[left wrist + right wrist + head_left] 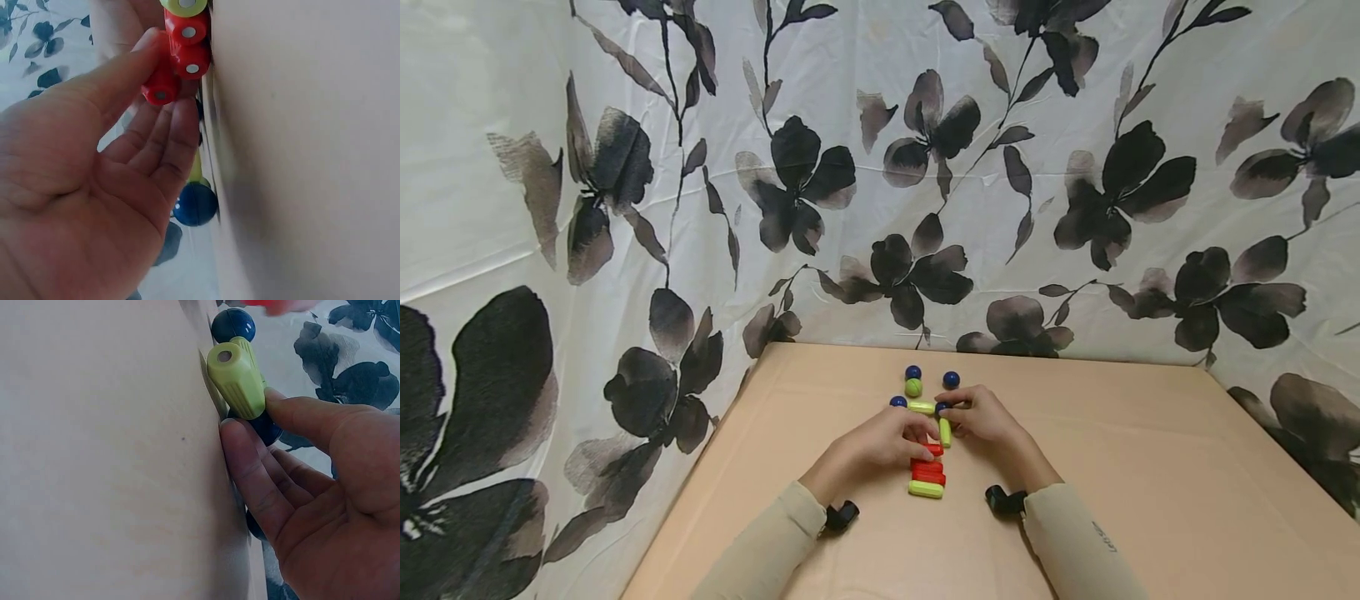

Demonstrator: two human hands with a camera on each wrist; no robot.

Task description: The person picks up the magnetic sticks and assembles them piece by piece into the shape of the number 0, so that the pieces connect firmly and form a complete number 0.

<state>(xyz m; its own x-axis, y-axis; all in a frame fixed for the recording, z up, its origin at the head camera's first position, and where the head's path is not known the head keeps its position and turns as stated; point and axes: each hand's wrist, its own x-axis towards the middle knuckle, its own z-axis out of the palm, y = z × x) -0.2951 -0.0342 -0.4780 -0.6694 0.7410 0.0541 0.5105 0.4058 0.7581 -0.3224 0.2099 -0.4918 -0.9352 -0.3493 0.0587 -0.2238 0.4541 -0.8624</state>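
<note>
Sleeves [767, 542] nearest; left hand [883, 439] pinching red rod [160, 92], right hand [990, 417] blue ball [269, 429]; green ball [913, 387], floral cloth [906, 283] beyond.

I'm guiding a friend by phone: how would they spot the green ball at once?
On the tan table, look toward the far edge, beyond the left hand. Near two dark blue balls there sits the green ball, the only ball in view that isn't blue.

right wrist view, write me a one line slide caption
Right grip pinching a blue ball at one end of a ribbed yellow-green rod.
</note>
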